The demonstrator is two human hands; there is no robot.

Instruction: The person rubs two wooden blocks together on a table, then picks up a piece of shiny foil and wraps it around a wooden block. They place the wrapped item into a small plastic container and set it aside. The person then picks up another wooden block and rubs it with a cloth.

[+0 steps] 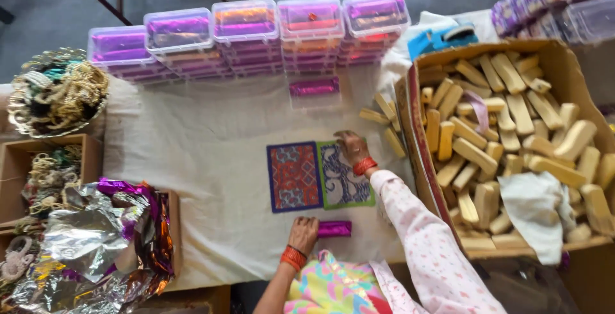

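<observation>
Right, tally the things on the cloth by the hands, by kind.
Patterned mats: 2, a red-and-blue mat and a green-edged mat under the right hand
Purple foil-wrapped rolls: 2, one at the left hand, one by the boxes
Total: 4

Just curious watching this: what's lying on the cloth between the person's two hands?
In the head view, two patterned cards lie side by side between the left hand and the right hand, which rests on the green-edged one.
</observation>
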